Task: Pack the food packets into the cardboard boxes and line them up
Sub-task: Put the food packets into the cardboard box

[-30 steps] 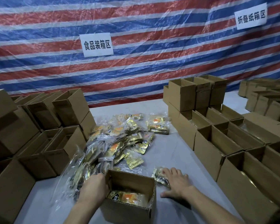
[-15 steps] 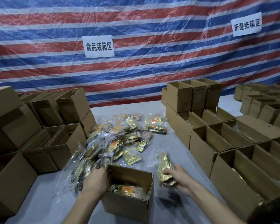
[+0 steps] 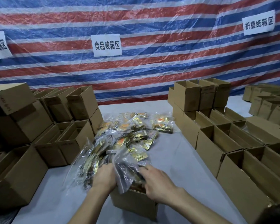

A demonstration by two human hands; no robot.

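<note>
Holding the packet over the box nearest you, you're sitting right at the fiddly bit. Your right hand is gripping the packet's right edge with curled fingers. Your left hand is resting against its left side by the box rim, but its fingers are hiding behind the plastic, so I can't tell if it's gripping anything. The packet is hanging tilted, with its lower end dipping into the box mouth and its upper end poking up above the rim.

My guess at what's going to bite you: that plastic is looking floppy and slick. If you're pushing down with only one edge held, it could be folding over the rim and sliding out onto the table instead of going in. Nothing I can see is pinning the box either, so a hard shove could be tipping or scooting it.

Just past your hands, the pile is lying right up against the box, with loose bags just beside your left hand. Pulling back carelessly could be dragging a few along. Further out, the left boxes and right boxes are sitting well apart from all this.
</note>
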